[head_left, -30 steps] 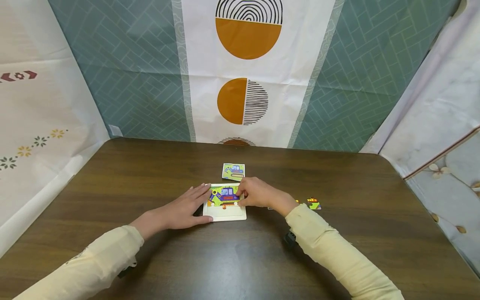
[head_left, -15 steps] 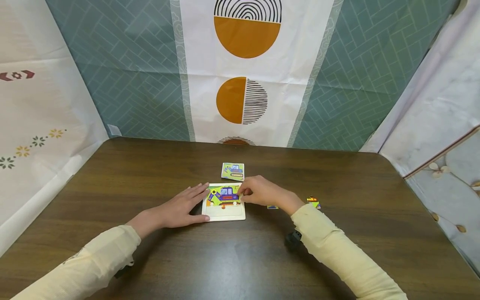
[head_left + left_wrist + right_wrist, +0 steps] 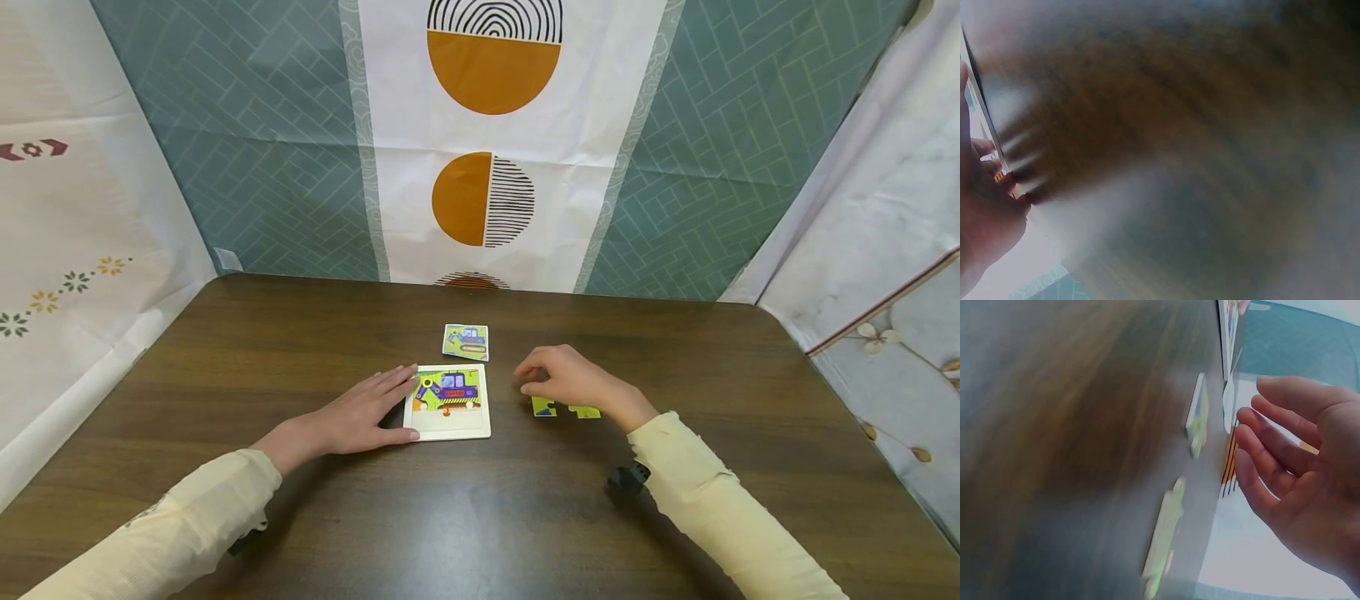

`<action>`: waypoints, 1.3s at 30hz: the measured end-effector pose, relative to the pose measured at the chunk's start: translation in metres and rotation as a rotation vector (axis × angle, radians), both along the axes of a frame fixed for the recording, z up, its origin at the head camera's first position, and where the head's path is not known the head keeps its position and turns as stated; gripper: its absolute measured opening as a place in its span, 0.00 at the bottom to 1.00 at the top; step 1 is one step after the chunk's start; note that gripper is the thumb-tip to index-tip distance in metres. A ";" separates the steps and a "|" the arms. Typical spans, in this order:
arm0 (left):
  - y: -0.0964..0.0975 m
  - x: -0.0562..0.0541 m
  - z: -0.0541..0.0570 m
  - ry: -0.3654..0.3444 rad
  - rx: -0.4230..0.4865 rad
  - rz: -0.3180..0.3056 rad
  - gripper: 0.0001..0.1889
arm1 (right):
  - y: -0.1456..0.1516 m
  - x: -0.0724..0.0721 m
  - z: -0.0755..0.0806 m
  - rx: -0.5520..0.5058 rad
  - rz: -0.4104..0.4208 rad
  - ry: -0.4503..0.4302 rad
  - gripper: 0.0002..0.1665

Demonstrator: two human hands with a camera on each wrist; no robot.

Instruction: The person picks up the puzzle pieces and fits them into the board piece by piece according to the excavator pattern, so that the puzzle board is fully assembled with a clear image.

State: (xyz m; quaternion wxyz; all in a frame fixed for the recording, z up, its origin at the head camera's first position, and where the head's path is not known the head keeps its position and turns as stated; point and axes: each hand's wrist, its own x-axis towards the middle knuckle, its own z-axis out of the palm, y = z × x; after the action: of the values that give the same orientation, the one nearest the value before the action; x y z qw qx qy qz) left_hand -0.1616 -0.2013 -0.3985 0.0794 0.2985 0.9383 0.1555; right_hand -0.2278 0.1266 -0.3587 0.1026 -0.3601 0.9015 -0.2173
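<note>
My left hand [image 3: 360,418] rests with straight fingers along the left edge of a white puzzle tray [image 3: 450,429]. In the tray lies a partly filled puzzle picture [image 3: 450,390] of a purple excavator on green; the lower strip of the tray is bare white. My right hand [image 3: 573,379] hovers right of the tray, fingers loosely bent and holding nothing, as the right wrist view also shows. Just under it lie two green puzzle pieces, one [image 3: 543,407] with a blue corner and another [image 3: 585,412] partly hidden by the hand. In the left wrist view, the left hand [image 3: 991,206] shows at the edge.
Behind the tray lies a small card [image 3: 466,342] with an excavator picture. The brown wooden table [image 3: 337,517] extends all round, with patterned cloth [image 3: 480,125] hanging behind it.
My right hand has come away from the tray's right side and moved right, over the loose puzzle pieces; its fingers have parted. The left hand has stayed at the tray.
</note>
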 end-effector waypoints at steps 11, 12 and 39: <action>0.000 0.000 0.002 0.053 -0.025 -0.006 0.45 | 0.023 0.005 -0.006 0.034 0.000 -0.023 0.19; 0.000 0.001 0.002 0.051 -0.026 -0.004 0.45 | 0.024 0.006 -0.006 0.034 0.000 -0.025 0.20; 0.000 0.001 0.002 0.021 -0.026 0.004 0.46 | 0.028 0.010 -0.007 0.077 0.001 -0.058 0.21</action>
State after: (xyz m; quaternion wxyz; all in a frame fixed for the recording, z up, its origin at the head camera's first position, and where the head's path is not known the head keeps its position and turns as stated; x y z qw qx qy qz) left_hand -0.1603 -0.2013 -0.3970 0.0732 0.2973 0.9416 0.1402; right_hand -0.2182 0.1548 -0.3654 0.1428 -0.3498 0.9056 -0.1928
